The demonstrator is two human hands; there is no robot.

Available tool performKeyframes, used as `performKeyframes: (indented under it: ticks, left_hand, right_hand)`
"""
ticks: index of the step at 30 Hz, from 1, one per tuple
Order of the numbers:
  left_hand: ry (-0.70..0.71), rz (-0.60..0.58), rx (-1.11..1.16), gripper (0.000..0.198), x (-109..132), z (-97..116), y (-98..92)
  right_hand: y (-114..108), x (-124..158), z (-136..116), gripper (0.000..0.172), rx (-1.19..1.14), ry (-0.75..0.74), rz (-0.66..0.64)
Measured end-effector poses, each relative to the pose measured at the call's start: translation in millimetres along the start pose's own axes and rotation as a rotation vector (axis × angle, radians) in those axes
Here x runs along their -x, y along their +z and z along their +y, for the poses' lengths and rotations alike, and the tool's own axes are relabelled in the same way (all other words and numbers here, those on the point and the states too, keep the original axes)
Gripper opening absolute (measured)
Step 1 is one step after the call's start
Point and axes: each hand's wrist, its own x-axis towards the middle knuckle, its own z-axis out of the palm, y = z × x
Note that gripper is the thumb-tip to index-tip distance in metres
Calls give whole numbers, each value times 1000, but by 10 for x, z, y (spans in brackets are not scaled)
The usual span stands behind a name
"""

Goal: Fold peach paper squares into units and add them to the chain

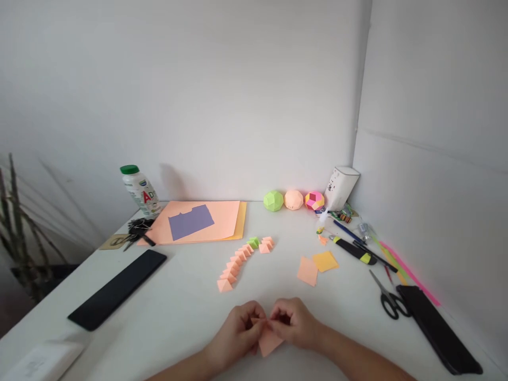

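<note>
An orange-pink paper piece (pixel 270 341) is held low over the table's near middle. My left hand (pixel 238 333) pinches its left upper part between thumb and fingers. My right hand (pixel 296 324) pinches the top right part, its fingertips close to the left ones. Beyond the hands, a curved row of folded orange-pink pieces (pixel 234 264) runs up to green folded pieces (pixel 253 242), with a few more orange-pink ones (pixel 265 244) beside them. Flat orange-pink squares (pixel 308 271) and yellow squares (pixel 325 261) lie to the right.
Green (pixel 273 201), peach (pixel 294 200) and multicoloured (pixel 314 200) paper balls line the wall. Scissors (pixel 391 302), a cutter (pixel 353 250) and a black case (pixel 438 330) lie right. Large paper sheets (pixel 226 219), a bottle (pixel 141 191) and a black slab (pixel 119 288) are left.
</note>
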Motion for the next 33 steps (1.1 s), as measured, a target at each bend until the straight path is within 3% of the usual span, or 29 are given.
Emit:
performKeyframes:
  ticks: [11,20,33]
  left_hand:
    - [8,-25,38,19,-2,10,-10]
    - [46,-51,257,34,-13,38,-70]
    - [57,-74,90,39,13,13,-16]
  right_hand:
    - [-61,7,-43,12,-79,75,11]
    - [-118,4,-65,13,-220,133,35]
    - [-54,33,-56,6,-14,42,-36]
